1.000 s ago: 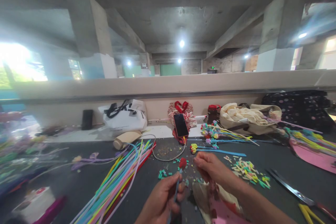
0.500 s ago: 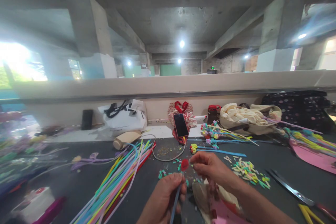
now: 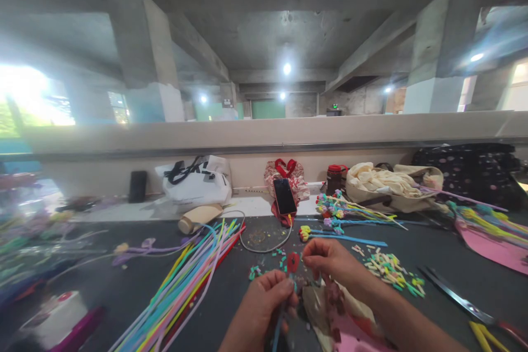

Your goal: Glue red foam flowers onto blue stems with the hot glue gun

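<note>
My left hand (image 3: 270,305) is closed round a blue stem (image 3: 278,330), which runs down toward the bottom edge. A small red piece (image 3: 293,262) stands at the top of the stem, just above my left fingertips. Right beside it, my right hand (image 3: 330,261) has thumb and index finger pinched together; anything between them is too small to make out. Below my right hand lie a beige cloth (image 3: 315,308) and a pink piece (image 3: 350,335). Small cut green pieces (image 3: 256,272) are scattered by my left hand.
Colourful stems (image 3: 185,286) lie at left. Cut pieces (image 3: 394,269), scissors (image 3: 462,300) and finished flower stems (image 3: 342,235) are at right. Behind stand a phone (image 3: 284,197), a white bag (image 3: 198,184) and a bottle (image 3: 336,179). A cable (image 3: 264,252) loops across the middle.
The red piece now looks open in the middle and has shifted slightly right and down. My left hand has moved a little right, and my right hand slightly right.
</note>
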Demonstrator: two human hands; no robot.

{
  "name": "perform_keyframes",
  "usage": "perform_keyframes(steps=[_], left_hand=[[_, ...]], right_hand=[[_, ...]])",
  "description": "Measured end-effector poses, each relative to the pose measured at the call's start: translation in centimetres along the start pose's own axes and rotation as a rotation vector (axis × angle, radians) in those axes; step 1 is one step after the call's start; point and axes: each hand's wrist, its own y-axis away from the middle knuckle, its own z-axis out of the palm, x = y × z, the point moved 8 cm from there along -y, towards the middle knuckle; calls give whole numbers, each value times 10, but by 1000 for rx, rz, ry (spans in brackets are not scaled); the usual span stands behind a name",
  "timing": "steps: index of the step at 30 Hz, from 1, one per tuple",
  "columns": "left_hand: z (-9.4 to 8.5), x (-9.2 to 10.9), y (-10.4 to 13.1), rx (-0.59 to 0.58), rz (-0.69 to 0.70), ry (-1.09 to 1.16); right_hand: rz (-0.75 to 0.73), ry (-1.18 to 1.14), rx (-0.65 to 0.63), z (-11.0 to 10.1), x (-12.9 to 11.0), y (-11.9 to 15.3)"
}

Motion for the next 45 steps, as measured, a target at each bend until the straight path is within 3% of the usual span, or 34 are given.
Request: perform_keyframes(steps=[12, 17, 27, 35, 40, 45], left_hand=[[1, 4, 3, -4, 47, -1], [2, 3, 2, -17, 42, 5], [1, 4, 1, 1, 29, 54], [-13, 11, -3, 51, 74, 79], [-24, 14, -4, 88, 83, 86], [-22, 13, -4, 96, 74, 37]], right_hand=[[77, 64, -37, 3, 12, 2], [26, 170, -24, 2, 16, 2], [-8, 337, -160, 10, 32, -2], [-124, 433, -203, 12, 20, -2], [-142, 541, -131, 5, 19, -6], [-103, 406, -102, 2, 20, -7]])
